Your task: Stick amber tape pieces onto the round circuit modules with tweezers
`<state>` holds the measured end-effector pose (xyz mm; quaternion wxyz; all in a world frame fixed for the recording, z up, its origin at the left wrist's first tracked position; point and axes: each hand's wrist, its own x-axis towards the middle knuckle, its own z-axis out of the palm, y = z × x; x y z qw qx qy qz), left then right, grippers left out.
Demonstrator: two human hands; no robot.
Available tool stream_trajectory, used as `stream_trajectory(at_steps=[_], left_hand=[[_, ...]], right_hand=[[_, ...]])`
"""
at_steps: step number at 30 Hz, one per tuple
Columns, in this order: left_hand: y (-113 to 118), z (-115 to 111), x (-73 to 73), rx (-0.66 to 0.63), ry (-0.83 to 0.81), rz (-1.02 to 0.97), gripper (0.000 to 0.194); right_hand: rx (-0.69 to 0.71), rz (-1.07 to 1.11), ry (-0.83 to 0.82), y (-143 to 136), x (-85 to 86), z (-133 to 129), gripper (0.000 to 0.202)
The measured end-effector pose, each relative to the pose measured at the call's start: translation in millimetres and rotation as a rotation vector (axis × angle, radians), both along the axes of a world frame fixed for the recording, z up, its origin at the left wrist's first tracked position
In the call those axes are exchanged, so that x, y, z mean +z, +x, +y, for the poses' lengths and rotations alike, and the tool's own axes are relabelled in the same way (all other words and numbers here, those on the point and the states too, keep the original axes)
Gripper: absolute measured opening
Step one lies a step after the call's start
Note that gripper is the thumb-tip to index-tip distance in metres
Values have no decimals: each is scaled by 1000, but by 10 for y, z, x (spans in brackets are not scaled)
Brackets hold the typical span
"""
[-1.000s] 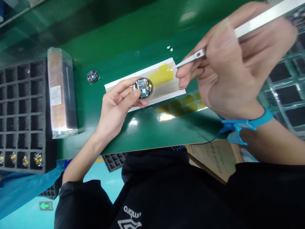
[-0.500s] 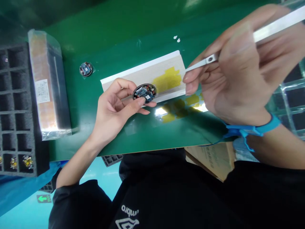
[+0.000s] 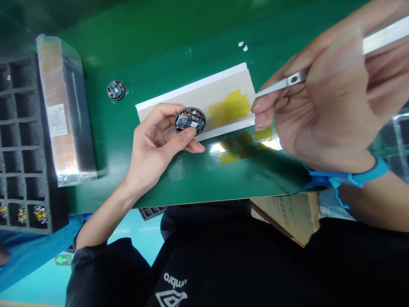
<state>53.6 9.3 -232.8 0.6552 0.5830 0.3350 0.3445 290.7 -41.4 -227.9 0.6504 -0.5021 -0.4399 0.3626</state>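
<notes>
My left hand (image 3: 155, 147) pinches a round circuit board (image 3: 190, 121) by its edge, thumb on its face, above a pale ribbed sheet (image 3: 198, 96) with a yellow patch (image 3: 234, 106). My right hand (image 3: 332, 94) is closed around metal tweezers (image 3: 295, 78), whose thin end points left, near the sheet's right end. Whether the tips hold anything is too small to tell. Another round circuit board (image 3: 115, 90) lies on the green table to the left. Two small white pieces (image 3: 243, 46) lie beyond the sheet.
At the left are a plastic-wrapped package (image 3: 60, 115) and a black foam tray (image 3: 33, 162) with small parts in some cells. Yellow pieces (image 3: 229, 158) lie near the table's front edge. Below stands a cardboard box (image 3: 290, 215).
The board in my left hand has turned its face more toward the camera and shifted slightly left. My right hand has moved a little right with the tweezers.
</notes>
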Motion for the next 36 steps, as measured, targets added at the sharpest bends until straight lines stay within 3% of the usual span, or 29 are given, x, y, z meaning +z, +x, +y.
stream_trajectory(at_steps=[3, 7, 9, 14, 19, 25, 36], left_hand=[[20, -23, 28, -2, -47, -17, 43], [35, -36, 48, 3, -69, -4, 46], [37, -38, 42, 2, -70, -20, 47], [29, -44, 20, -17, -48, -41, 47], [22, -81, 16, -20, 13, -2, 51], [47, -133, 24, -32, 18, -36, 48], [54, -162, 53, -18, 15, -70, 53]], right_hand=[[-24, -50, 65, -50, 6, 2, 65], [-61, -49, 222, -147, 65, -1, 37], [-53, -16, 220, -185, 106, -13, 31], [-73, -9, 109, -222, 166, -35, 38], [7, -20, 90, -251, 134, -33, 42], [93, 23, 90, -304, 56, -54, 26], [56, -11, 22, -324, 100, -67, 33]])
